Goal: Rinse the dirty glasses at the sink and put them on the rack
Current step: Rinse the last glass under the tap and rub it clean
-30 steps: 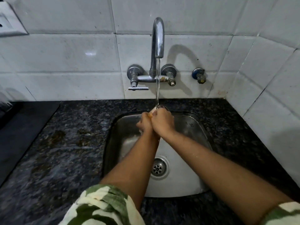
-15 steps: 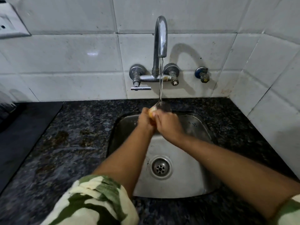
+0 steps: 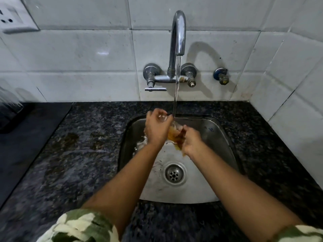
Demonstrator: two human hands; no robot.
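both hands (image 3: 158,129) wrap curled fingers (image 3: 186,131) around the stained glass (image 3: 174,132).

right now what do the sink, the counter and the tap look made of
Sink: brushed stainless steel, going by its dull grey sheen.
Counter: dark speckled stone, probably polished granite.
Tap: chromed metal, mirror-bright, with some rust-coloured staining near its base.

A home kitchen is shown. A steel sink (image 3: 216,154) is set into a dark speckled stone counter (image 3: 83,154). Above the sink, a curved tap (image 3: 178,37) is fixed to a wall of white tiles (image 3: 87,49), and water is seen running from it. Left of the sink, a black hob (image 3: 26,137) is laid on the counter. Above and left of the sink, a white socket plate (image 3: 14,20) is mounted.
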